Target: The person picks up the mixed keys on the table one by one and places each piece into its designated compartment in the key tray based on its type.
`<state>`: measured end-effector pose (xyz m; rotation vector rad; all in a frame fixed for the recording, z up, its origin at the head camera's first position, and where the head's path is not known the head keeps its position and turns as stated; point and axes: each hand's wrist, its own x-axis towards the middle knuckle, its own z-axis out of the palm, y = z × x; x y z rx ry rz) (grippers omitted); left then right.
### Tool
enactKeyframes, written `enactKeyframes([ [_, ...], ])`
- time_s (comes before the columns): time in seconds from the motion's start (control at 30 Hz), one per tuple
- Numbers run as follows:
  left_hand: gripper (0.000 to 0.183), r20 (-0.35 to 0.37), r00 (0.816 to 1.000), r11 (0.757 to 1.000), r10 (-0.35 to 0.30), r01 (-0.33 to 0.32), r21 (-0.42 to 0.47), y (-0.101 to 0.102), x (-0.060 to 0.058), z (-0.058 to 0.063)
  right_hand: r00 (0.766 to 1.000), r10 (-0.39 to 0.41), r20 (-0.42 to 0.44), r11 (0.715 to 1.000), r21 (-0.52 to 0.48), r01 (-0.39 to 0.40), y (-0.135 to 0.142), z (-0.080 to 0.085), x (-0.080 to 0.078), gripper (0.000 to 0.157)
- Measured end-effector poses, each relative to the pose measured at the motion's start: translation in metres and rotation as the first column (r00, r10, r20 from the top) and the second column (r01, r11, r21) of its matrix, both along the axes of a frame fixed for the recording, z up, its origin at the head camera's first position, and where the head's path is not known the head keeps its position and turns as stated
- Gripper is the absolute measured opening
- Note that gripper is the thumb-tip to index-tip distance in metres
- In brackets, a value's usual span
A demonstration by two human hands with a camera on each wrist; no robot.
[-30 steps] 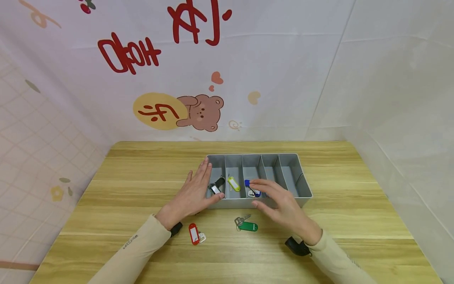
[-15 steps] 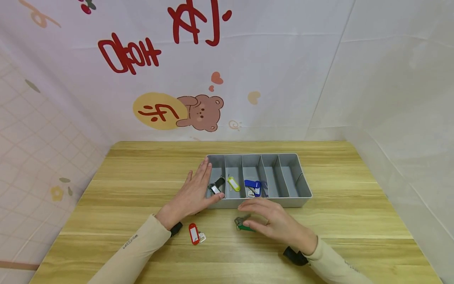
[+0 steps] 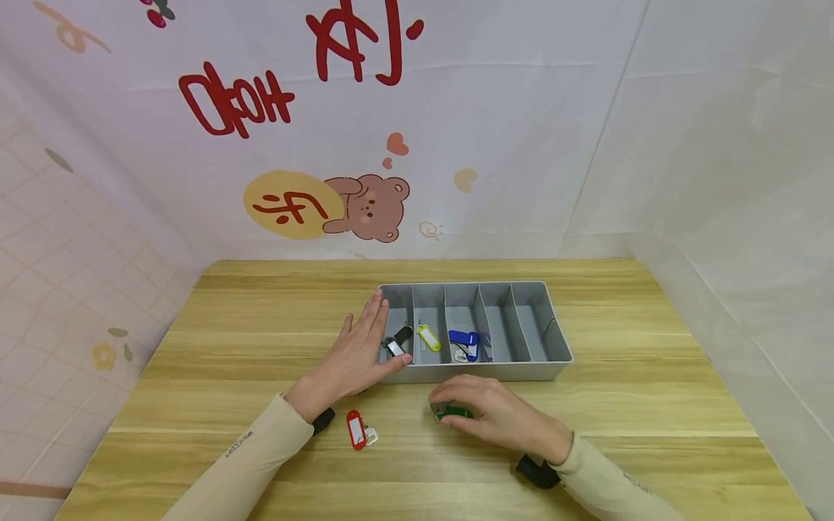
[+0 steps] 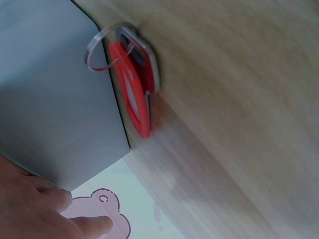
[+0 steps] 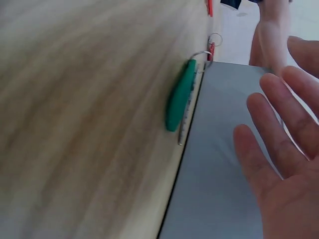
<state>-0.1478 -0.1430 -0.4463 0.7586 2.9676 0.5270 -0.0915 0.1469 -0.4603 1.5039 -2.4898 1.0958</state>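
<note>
My left hand (image 3: 348, 354) rests with straight fingers along the left end of a grey compartment tray (image 3: 508, 372). My right hand (image 3: 508, 416) arches over a green key tag (image 3: 455, 411) in front of the tray, thumb and fingers on either side. The right wrist view shows its fingers spread, with the green tag and its key on the table apart from them. A red key tag (image 3: 355, 430) with a key lies at the front left. Another red key tag (image 4: 132, 89) sits close by the tray wall, hidden under the left hand in the head view.
Black key tags (image 3: 399, 339) lie in the leftmost compartment, a yellow key tag (image 3: 428, 338) in the second, and blue key tags (image 3: 464, 338) in the third. Behind the wooden table (image 3: 274, 289) hangs a printed white cloth (image 3: 521, 145).
My right hand has left the blue tags in the third compartment and come down toward the front, over the green key tag. The left hand stays at the tray's left end.
</note>
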Motion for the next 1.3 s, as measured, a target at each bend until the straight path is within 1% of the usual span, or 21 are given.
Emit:
enactKeyframes([
  [0.17,0.109,-0.002,1.000,1.000,0.000,0.000,0.010,-0.001,0.000,0.000,0.998,0.014,0.058,0.999,0.044,-0.017,-0.002,-0.005,-0.003,0.030],
  [0.3,0.109,-0.003,1.000,1.000,0.000,0.000,0.009,-0.001,0.000,-0.001,0.993,0.006,0.122,0.996,0.086,-0.017,-0.004,-0.008,-0.005,0.032],
  [0.43,0.109,-0.006,1.000,1.000,-0.001,0.001,0.003,-0.001,0.000,-0.001,0.977,0.000,0.212,0.991,0.132,-0.029,-0.005,-0.008,-0.007,0.037],
  [0.53,0.109,-0.004,1.000,1.000,-0.003,0.003,0.002,-0.001,0.000,0.000,0.968,-0.003,0.249,0.987,0.158,-0.037,-0.005,-0.009,-0.008,0.039],
  [0.63,0.108,-0.004,1.000,1.000,-0.005,0.005,-0.001,0.000,0.000,0.000,0.971,-0.001,0.237,0.985,0.166,-0.039,-0.006,-0.011,-0.009,0.037],
  [0.8,0.109,-0.004,1.000,1.000,-0.009,0.009,-0.001,0.000,0.000,-0.001,0.984,0.012,0.177,0.985,0.169,-0.042,-0.005,-0.014,-0.011,0.032],
  [0.97,0.109,0.002,1.000,1.000,-0.007,0.007,-0.002,0.000,-0.001,-0.001,0.991,0.009,0.134,0.981,0.190,-0.035,-0.002,-0.017,-0.012,0.032],
  [1.13,0.108,-0.008,1.000,1.000,-0.005,0.005,0.003,0.000,0.000,0.000,0.995,0.023,0.093,0.980,0.196,-0.041,-0.001,-0.018,-0.013,0.031],
  [1.3,0.108,-0.004,1.000,1.000,-0.002,0.002,0.001,0.000,0.000,0.000,0.996,0.019,0.083,0.978,0.207,-0.036,-0.001,-0.017,-0.013,0.026],
])
